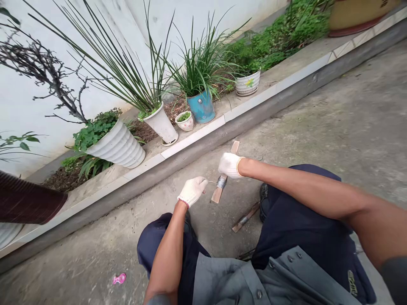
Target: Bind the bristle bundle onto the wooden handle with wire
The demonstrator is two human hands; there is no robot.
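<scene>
Both my hands wear white knit gloves. My right hand (230,164) is closed round a flat wooden stick (217,194) that has grey wire (221,181) wound about its lower part. My left hand (192,190) is closed in a pinch on the thin free end of that wire, just left of the stick. A second wooden stick with a wire winding (245,217) lies on the concrete between my knees, beside my black shoe (263,192).
A tiled ledge (197,136) runs across ahead, carrying white pots (118,147), a blue pot (201,107) and small bowls with grassy plants. Behind it stands a white wall. A pink scrap (119,278) lies on the concrete at lower left.
</scene>
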